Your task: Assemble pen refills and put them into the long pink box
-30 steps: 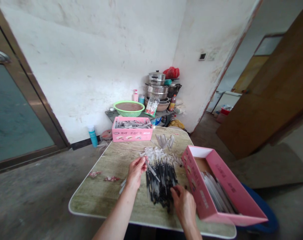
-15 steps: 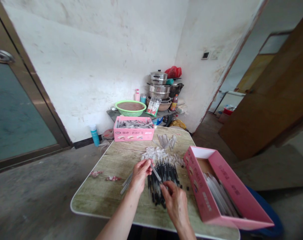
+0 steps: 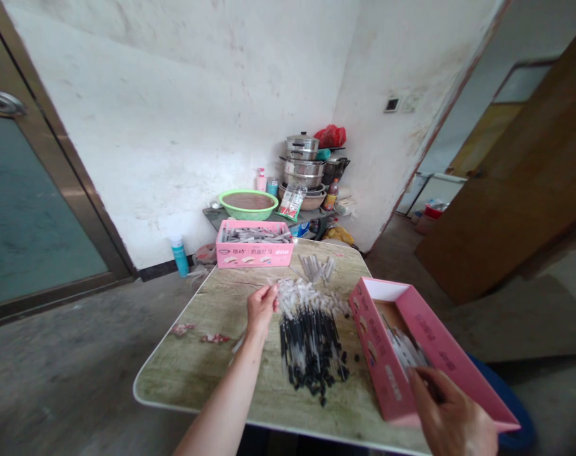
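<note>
Bending over the near right corner of the desk [image 3: 183, 380], the right hand [image 3: 454, 411] curls its fingers above tubes [image 3: 400, 345] in a box [image 3: 376, 354]; their grip is hidden. Black rods [image 3: 309, 342] lie mid-desk. Farther, the left hand [image 3: 261, 313] keeps narrow fingers beside white bits [image 3: 295, 294], any hold unclear. Another box [image 3: 254, 256] fills the far left corner.

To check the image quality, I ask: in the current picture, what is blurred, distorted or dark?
In the head view, the right hand is more blurred than the left hand; the brown door leans and looks stretched near the right edge; bottom centre, below the table, is very dark.
</note>
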The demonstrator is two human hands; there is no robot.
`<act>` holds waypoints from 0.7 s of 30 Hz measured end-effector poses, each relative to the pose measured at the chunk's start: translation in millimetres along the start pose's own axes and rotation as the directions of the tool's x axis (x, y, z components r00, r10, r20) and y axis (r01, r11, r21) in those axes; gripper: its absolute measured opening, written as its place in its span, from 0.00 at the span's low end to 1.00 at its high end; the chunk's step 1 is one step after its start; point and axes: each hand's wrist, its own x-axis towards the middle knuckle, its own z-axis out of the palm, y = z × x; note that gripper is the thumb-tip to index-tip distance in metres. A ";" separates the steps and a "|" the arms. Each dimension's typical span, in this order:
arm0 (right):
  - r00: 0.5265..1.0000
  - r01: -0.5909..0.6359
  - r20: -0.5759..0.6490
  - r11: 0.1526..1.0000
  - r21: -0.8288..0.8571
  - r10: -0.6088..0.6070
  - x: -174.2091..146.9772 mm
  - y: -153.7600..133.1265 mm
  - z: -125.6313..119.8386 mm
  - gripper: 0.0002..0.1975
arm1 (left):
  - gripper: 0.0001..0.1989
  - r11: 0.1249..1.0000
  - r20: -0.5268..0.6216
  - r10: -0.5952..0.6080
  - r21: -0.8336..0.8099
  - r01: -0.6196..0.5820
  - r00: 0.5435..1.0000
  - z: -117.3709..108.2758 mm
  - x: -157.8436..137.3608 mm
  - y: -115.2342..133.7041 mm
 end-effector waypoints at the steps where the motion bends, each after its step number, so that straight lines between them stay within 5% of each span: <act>1: 0.999 -0.037 -0.023 0.996 -0.083 0.035 6.0 4.0 -3.4 0.17 | 0.19 0.999 0.021 0.003 0.038 -0.004 1.000 8.1 1.5 -5.5; 4: 0.994 -0.109 -0.050 0.968 -0.225 0.100 14.7 7.0 -9.0 0.18 | 0.14 0.989 0.051 0.019 0.145 -0.026 0.999 22.9 10.4 -17.3; 7: 0.986 -0.136 -0.123 0.968 -0.213 0.111 7.0 1.7 -8.1 0.26 | 0.19 0.968 0.039 0.073 0.240 -0.080 0.997 10.8 19.6 -14.5; 10: 0.990 -0.003 -0.139 1.000 0.014 0.005 -10.7 -9.8 2.6 0.27 | 0.18 0.926 0.026 0.151 0.346 -0.151 0.988 -24.8 20.4 0.6; 14: 0.982 0.170 0.017 0.926 0.336 -0.186 -32.9 -35.8 34.1 0.23 | 0.07 0.832 0.064 0.204 0.514 -0.207 0.977 -67.4 6.8 17.5; 21: 0.926 0.244 0.149 0.853 0.462 -0.346 -57.8 -76.8 78.8 0.23 | 0.03 0.661 0.166 0.160 0.714 -0.230 0.973 -58.1 -10.5 2.5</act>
